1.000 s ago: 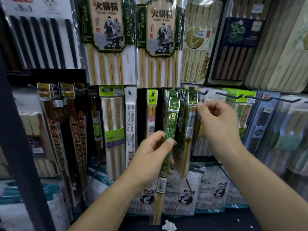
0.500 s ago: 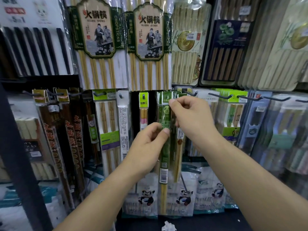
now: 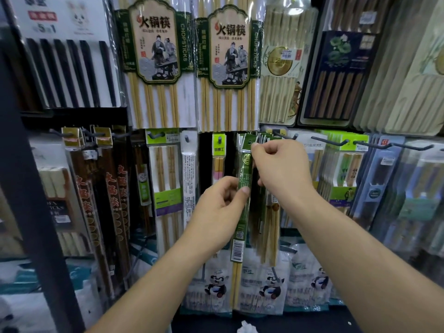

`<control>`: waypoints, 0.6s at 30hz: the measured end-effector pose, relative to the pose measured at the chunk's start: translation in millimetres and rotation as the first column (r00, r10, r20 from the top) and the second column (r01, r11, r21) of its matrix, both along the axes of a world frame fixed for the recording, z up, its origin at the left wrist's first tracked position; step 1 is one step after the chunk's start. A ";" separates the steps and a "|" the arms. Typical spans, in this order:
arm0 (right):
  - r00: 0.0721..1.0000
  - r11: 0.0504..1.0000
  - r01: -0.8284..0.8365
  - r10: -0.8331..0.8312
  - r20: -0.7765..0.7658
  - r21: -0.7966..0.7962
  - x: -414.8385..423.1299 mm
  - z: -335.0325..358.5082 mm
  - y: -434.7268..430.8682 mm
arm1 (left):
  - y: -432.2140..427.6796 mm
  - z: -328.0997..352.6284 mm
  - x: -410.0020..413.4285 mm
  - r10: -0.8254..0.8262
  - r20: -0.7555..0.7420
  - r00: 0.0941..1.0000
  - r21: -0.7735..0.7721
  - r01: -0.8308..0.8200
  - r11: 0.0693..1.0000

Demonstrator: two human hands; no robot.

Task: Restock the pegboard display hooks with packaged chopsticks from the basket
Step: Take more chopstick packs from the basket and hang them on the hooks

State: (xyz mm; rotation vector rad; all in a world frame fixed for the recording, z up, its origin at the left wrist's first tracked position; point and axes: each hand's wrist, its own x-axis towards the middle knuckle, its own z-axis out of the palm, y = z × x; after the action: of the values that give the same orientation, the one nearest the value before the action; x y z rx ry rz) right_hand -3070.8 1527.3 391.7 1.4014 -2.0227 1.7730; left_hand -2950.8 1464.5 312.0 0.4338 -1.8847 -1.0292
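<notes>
Well left of the narrow green-sleeved pack of pale bamboo chopsticks (image 3: 243, 188) stands a black upright shelf post (image 3: 31, 188). Nearer to the pack hang dark brown chopstick packs with red characters (image 3: 113, 203) and a lime-labelled clear pack of pale chopsticks (image 3: 165, 188). The left hand (image 3: 218, 212) meets the green pack from its left, thumb and fingers pinching the sleeve about midway. The pack is held nearly upright, its barcode label below that grip. At the pack's top, the right hand (image 3: 281, 169) pinches the header just beside its hang hole. Just right of the pack, behind that hand, a bunch of matching green packs (image 3: 269, 224) hangs under a dark metal peg hook (image 3: 282, 135). Whether the held pack's hole is on that hook cannot be told.
</notes>
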 end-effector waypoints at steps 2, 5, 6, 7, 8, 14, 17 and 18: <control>1.000 1.000 0.012 -0.012 -0.013 -0.002 0.2 0.1 0.3 | -1.2 -0.7 -0.5 0.006 -0.004 1.000 0.007 -0.006 1.000; 1.000 1.000 0.015 -0.015 -0.024 -0.006 0.3 0.8 1.2 | -2.4 -1.1 -2.0 0.002 -0.013 1.000 0.014 -0.002 1.000; 1.000 1.000 0.016 -0.016 -0.023 -0.009 0.6 0.9 1.4 | -2.6 -1.2 -2.5 -0.001 -0.017 1.000 0.010 0.001 1.000; 1.000 1.000 0.018 -0.018 -0.025 -0.010 0.5 0.6 1.3 | -2.6 -1.4 -2.9 -0.003 -0.018 1.000 0.004 0.003 1.000; 0.999 1.000 0.020 -0.021 -0.029 -0.007 0.2 0.1 0.9 | -2.8 -1.8 -3.1 0.001 -0.014 1.000 0.000 -0.001 1.000; 0.992 0.998 0.066 -0.063 -0.110 0.017 -3.7 -6.5 -0.2 | -7.5 -4.0 -6.1 0.112 0.115 0.987 -0.051 -0.107 0.993; 0.997 1.000 0.009 -0.009 -0.075 -0.003 -6.0 -17.6 6.5 | -8.5 2.0 -7.4 0.278 0.251 0.927 -0.231 -0.222 0.947; 0.999 1.000 -0.008 0.007 -0.049 -0.024 -8.2 -22.1 10.2 | -7.7 4.4 -6.6 0.342 0.299 0.891 -0.304 -0.251 0.919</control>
State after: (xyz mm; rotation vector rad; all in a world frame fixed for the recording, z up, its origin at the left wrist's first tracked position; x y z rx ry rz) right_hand -3079.0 1537.5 369.5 1.4329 -1.9677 1.7424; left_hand -2957.4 1456.9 316.4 0.7646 -2.1431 -0.5129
